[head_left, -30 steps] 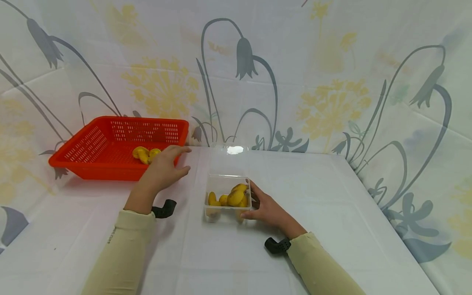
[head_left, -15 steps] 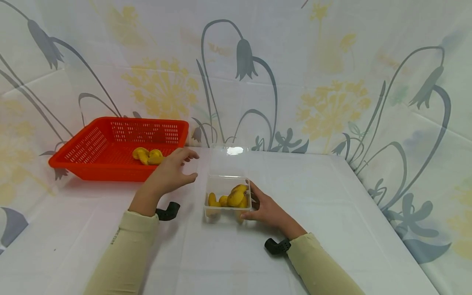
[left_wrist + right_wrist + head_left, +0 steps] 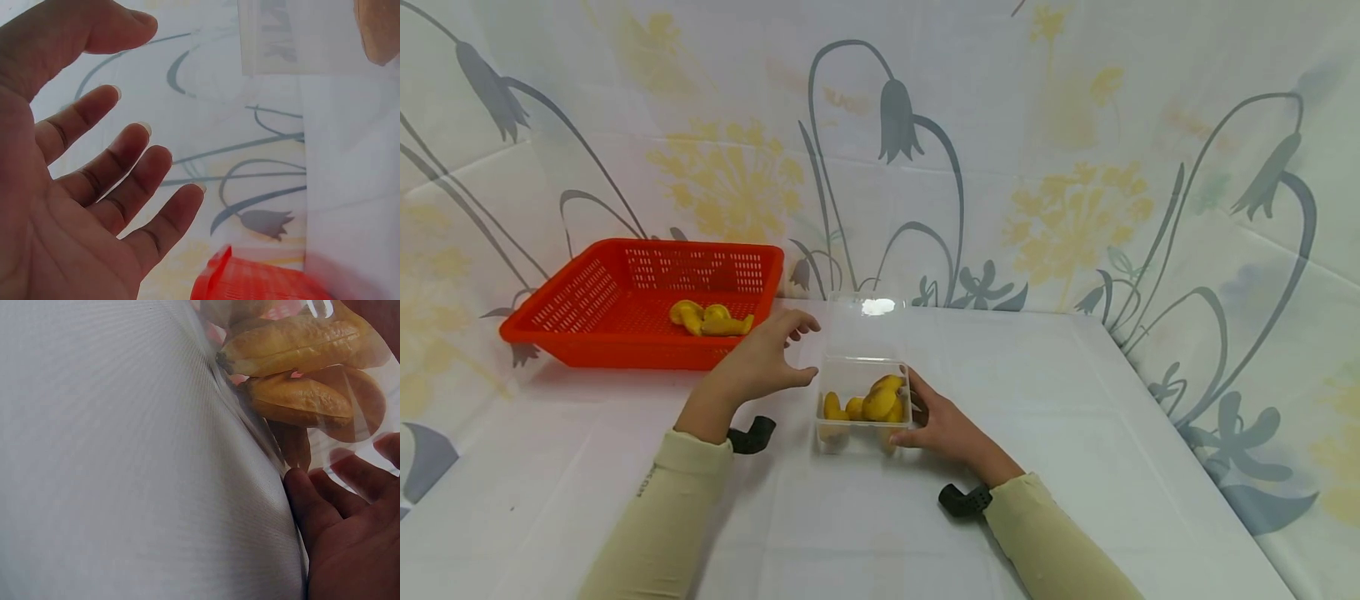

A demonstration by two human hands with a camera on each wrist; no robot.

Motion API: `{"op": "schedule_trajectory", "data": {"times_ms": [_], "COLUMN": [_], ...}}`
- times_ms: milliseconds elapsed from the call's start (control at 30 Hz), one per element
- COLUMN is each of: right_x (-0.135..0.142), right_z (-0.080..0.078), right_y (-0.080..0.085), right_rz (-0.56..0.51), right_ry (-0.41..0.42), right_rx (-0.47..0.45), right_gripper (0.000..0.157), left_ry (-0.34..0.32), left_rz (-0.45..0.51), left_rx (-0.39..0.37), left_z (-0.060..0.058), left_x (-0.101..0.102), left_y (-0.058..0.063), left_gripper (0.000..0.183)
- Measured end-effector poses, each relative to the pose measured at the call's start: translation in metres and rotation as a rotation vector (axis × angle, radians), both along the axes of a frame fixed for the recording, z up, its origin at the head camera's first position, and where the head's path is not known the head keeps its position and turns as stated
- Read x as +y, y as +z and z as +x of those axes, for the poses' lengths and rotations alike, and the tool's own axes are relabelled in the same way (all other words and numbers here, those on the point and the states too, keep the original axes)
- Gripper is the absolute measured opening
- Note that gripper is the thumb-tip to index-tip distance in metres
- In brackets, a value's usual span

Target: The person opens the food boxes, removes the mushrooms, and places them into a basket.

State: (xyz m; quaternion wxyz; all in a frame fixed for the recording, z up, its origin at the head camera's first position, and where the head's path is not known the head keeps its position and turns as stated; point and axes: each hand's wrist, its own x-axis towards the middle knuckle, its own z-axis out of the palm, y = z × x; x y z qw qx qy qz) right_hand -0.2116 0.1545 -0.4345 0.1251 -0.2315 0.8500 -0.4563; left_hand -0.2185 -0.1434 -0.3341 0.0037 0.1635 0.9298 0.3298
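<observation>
A clear plastic box (image 3: 842, 379) stands on the table with its hinged lid (image 3: 857, 329) laid back behind it. Several small yellow fruits (image 3: 880, 403), like stubby bananas, lie inside, mostly toward the right. My right hand (image 3: 951, 429) grips the box's right side, thumb at the front corner and fingers farther back. In the right wrist view the fruits (image 3: 300, 347) show through the wall. Left of the box hovers my left hand (image 3: 760, 362), empty, thumb and fingers spread apart and slightly bent; its bare palm (image 3: 62, 231) shows in the left wrist view.
A red slotted basket (image 3: 602, 343) sits at the back left, with a few yellow fruits (image 3: 726, 326) near its right end. Behind the white-covered table (image 3: 1060, 400) hangs a flower-printed cloth (image 3: 1060, 100). Each wrist bears a black device (image 3: 752, 435).
My left hand has moved right and slightly toward me, away from the basket to the box's left side, uncovering more of the basket's fruit. My right hand and the box have stayed put.
</observation>
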Motion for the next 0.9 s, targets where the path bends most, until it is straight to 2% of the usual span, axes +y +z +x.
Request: {"op": "schedule_trajectory", "data": {"times_ms": [200, 600, 900], "right_x": [0.001, 0.001, 0.001], "right_z": [0.001, 0.001, 0.001], "right_y": [0.001, -0.003, 0.0], "right_rz": [-0.006, 0.0, -0.003], "right_ry": [-0.005, -0.007, -0.015], "right_rx": [-0.004, -0.007, -0.019], "right_gripper": [0.112, 0.111, 0.111], "left_ry": [-0.035, -0.109, -0.152], "left_rz": [0.026, 0.032, 0.044], "left_rx": [0.004, 0.076, 0.06], "left_z": [0.002, 0.008, 0.01], "left_x": [0.004, 0.014, 0.026], "left_y": [0.0, -0.004, -0.007], "left_gripper": [0.065, 0.063, 0.065]}}
